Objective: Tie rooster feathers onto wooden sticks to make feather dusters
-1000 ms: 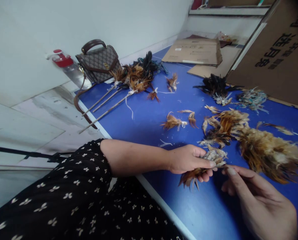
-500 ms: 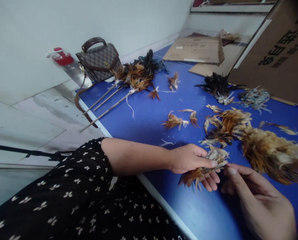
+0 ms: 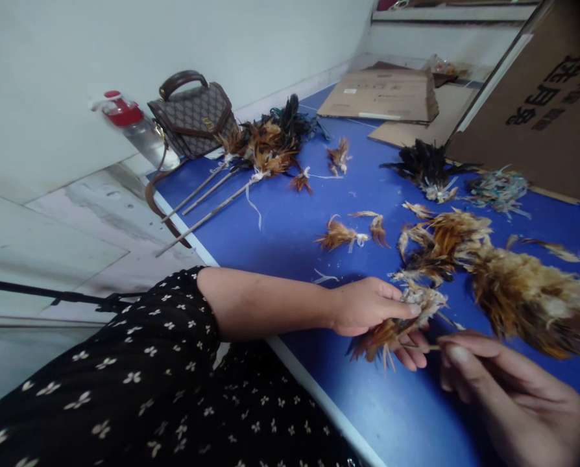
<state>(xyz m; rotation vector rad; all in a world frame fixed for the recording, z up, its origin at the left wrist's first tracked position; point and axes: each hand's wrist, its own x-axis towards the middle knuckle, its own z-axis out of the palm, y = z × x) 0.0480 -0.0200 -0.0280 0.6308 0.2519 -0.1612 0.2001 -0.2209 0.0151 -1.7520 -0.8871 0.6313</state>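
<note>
Head view of a blue table (image 3: 280, 227) strewn with feathers. The left hand (image 3: 372, 308) rested near the table's front edge, its thumb and fingers closed on a small feather bundle (image 3: 392, 324). The bundle lay nearly flat across the palm, its long axis running from lower left to upper right: the brown feather tips fanned out toward the lower left, below the hand, and the pale, whitish quill ends pointed to the upper right, past the thumb. The right hand (image 3: 508, 395), just beside it at the lower right, had thumb and forefinger pinched on a single thin feather (image 3: 448, 337), which ran roughly level and reached leftward to the bundle's quill end; the remaining fingers were loosely curled. A sleeve (image 3: 148, 383) of dark cloth with small white flowers covered the left upper arm.

To the right of both hands lay a large brown feather heap (image 3: 528, 298), with a darker, smaller heap (image 3: 440, 240) behind it. Farther back lay loose tufts (image 3: 341, 237), a black feather clump (image 3: 423, 165) and three feather sticks (image 3: 212, 198), their handles pointing toward the table's left edge. A patterned handbag (image 3: 193, 120) and a red-capped bottle (image 3: 132, 130) stood at the far left corner; flattened cardboard (image 3: 382, 97) lay beyond.
</note>
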